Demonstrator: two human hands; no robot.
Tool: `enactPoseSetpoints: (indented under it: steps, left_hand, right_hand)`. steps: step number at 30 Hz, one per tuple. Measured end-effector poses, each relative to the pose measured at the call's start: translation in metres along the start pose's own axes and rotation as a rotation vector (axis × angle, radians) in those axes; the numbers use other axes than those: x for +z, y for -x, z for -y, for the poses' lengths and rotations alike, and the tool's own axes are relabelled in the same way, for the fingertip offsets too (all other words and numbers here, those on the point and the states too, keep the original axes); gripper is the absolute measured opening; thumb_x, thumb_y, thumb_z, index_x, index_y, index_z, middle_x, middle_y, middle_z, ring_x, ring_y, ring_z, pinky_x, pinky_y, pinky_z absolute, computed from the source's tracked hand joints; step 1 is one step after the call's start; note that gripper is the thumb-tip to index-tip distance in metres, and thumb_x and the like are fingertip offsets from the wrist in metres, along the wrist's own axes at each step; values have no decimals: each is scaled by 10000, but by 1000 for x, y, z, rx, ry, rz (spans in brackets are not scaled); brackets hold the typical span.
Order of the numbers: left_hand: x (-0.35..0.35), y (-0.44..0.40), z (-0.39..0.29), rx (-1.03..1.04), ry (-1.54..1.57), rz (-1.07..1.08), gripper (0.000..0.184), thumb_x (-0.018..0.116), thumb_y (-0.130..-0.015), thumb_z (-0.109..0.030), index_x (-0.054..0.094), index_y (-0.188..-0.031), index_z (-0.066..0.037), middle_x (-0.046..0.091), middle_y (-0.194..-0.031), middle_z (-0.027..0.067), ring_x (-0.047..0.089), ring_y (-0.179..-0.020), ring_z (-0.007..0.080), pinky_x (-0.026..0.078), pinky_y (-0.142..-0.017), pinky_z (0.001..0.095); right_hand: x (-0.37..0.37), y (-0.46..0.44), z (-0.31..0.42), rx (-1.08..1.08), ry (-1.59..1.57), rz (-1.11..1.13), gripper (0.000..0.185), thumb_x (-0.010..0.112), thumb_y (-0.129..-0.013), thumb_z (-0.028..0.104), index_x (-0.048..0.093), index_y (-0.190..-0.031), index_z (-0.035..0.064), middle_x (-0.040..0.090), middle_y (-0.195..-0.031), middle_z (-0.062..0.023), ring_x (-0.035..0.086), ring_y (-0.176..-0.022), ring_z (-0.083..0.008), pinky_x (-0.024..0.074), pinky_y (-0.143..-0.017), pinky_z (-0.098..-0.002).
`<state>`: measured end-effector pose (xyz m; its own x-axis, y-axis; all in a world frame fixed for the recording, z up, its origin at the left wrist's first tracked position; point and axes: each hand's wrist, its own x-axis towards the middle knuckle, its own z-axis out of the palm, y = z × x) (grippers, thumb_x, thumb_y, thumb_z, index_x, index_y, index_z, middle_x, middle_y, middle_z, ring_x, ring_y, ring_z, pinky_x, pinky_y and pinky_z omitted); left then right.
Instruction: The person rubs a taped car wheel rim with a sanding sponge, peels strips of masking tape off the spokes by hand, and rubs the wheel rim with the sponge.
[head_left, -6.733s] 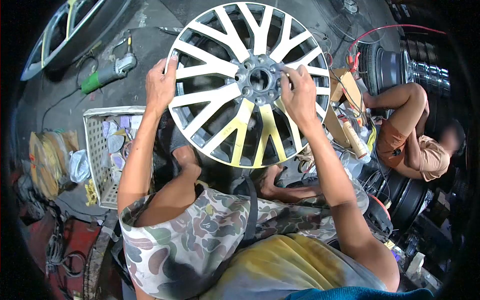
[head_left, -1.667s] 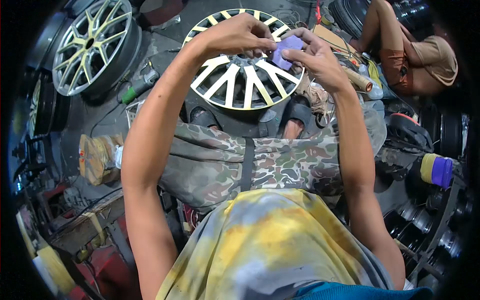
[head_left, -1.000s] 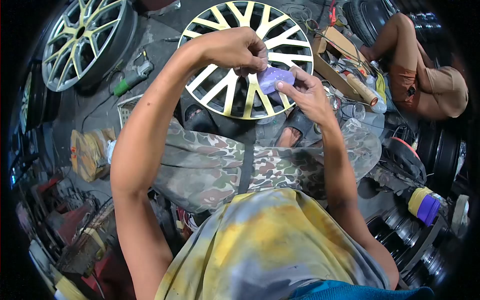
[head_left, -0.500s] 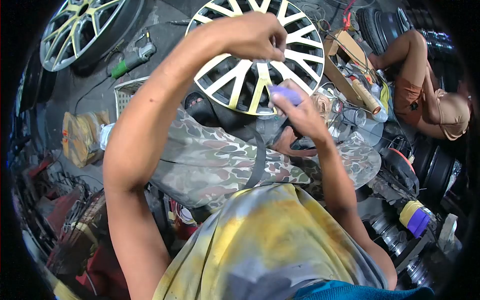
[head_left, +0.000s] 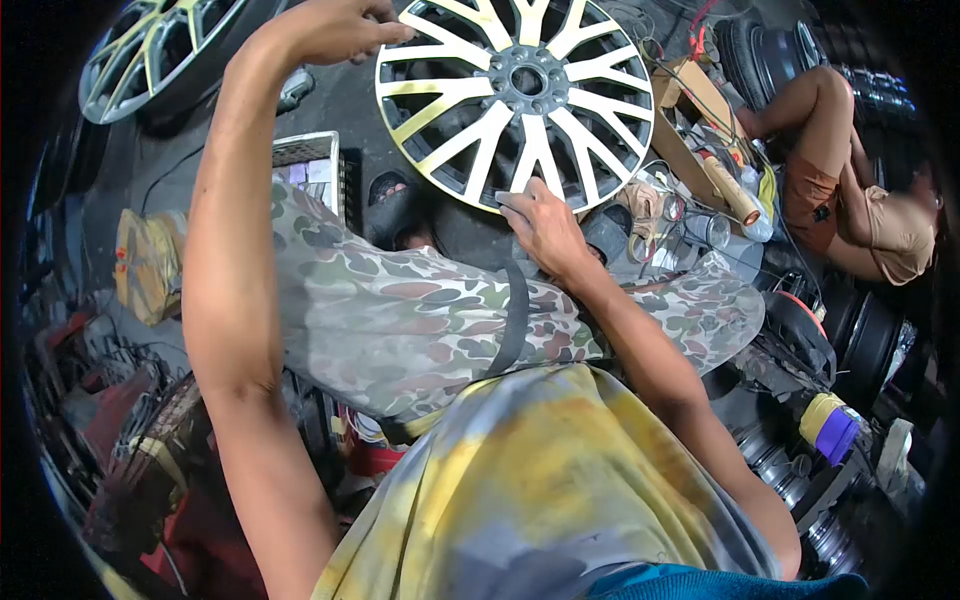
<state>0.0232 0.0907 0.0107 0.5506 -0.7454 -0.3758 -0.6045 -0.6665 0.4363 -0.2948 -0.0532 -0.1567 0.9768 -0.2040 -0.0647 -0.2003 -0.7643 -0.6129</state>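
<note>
A multi-spoke wheel rim (head_left: 527,80), white with yellowish patches on the spokes and edge, lies face up in front of my legs. My left hand (head_left: 345,30) reaches to its upper left edge, fingers stretched toward the spokes, with nothing visible in them. At the near edge, my right hand (head_left: 548,230) pinches a small flat grey piece (head_left: 508,201) that looks like folded sandpaper. This piece sits over the rim's lower border; its other face is hidden. Most of the wheel face, including the hub and bolt holes, shows uncovered.
A second wheel (head_left: 150,60) stands at the upper left. Left of my feet is a crate (head_left: 335,160) with papers. On the right are a cardboard box (head_left: 690,130), a clear jar (head_left: 708,232), and another person (head_left: 820,170) sitting by stacked wheels.
My left hand has moved left from over the wheel to its edge. My right hand has shifted left and slightly down; its piece looked purple before. The wheel appears turned.
</note>
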Motion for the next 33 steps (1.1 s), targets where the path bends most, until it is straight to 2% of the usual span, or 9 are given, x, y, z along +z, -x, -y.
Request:
enactPoseSetpoints:
  steps: [2, 6, 9, 12, 15, 23, 27, 29, 33]
  left_hand:
    - [4, -4, 5, 79, 45, 1, 406, 657, -954, -358, 742, -1150, -13, 758, -908, 185, 719, -826, 285, 552, -765, 404]
    - [-5, 11, -3, 155, 6, 1, 405, 651, -946, -350, 738, -1165, -21, 761, -946, 188, 726, -882, 316, 554, -814, 415]
    - [5, 1, 8, 147, -63, -71, 411, 648, -946, -361, 738, -1169, -27, 757, -985, 207, 727, -929, 333, 551, -844, 426]
    - [3, 5, 8, 62, -28, -45, 416, 653, -938, -367, 740, -1167, -31, 752, -1019, 225, 722, -969, 352, 547, -869, 431]
    - [2, 9, 1, 111, -50, -80, 418, 659, -930, -370, 743, -1165, -34, 751, -1026, 226, 719, -981, 358, 546, -868, 434]
    - [1, 3, -17, 100, -92, -5, 454, 666, -913, -396, 738, -1166, -27, 738, -1106, 240, 709, -1035, 377, 538, -915, 446]
    - [8, -3, -26, 113, -114, -57, 450, 659, -923, -383, 735, -1177, -20, 731, -1126, 247, 705, -1049, 388, 541, -936, 449]
    - [1, 3, -36, 57, -77, 3, 440, 657, -929, -376, 736, -1176, -20, 733, -1120, 246, 707, -1053, 385, 547, -926, 452]
    - [7, -7, -34, 76, -127, 10, 443, 656, -934, -381, 732, -1192, -30, 736, -1111, 241, 708, -1055, 382, 552, -920, 452]
  right_hand:
    - [4, 0, 5, 29, 97, 56, 207, 679, -932, 166, 716, -1088, 35, 599, -972, -243, 665, -862, -445, 539, -761, -537]
    - [17, 0, 6, -5, 192, -6, 214, 676, -931, 164, 713, -1097, 34, 602, -935, -245, 663, -853, -446, 540, -757, -531]
    - [15, -3, 3, 62, 160, 53, 222, 672, -923, 135, 710, -1115, 30, 603, -912, -236, 648, -862, -436, 530, -761, -514]
    - [8, 5, 2, -55, 19, 8, 226, 655, -900, 67, 716, -1111, 9, 606, -903, -222, 632, -856, -430, 504, -755, -503]
    - [21, -3, -1, -39, -20, -44, 191, 662, -898, 66, 715, -1067, -9, 608, -898, -208, 632, -856, -418, 499, -746, -498]
    - [26, 5, 0, -54, -11, -110, 114, 640, -906, 71, 702, -965, -4, 590, -869, -183, 617, -840, -404, 493, -735, -491]
    - [31, -20, -1, -175, 131, -91, 129, 605, -917, 97, 704, -904, 16, 601, -866, -158, 635, -850, -372, 504, -728, -479]
    - [24, -6, 5, -70, 82, -96, 154, 592, -920, 113, 707, -874, 22, 602, -848, -158, 637, -826, -367, 505, -719, -476]
    - [26, -6, 8, -45, 119, -145, 156, 599, -921, 122, 711, -892, 18, 614, -846, -175, 639, -812, -395, 506, -723, -488]
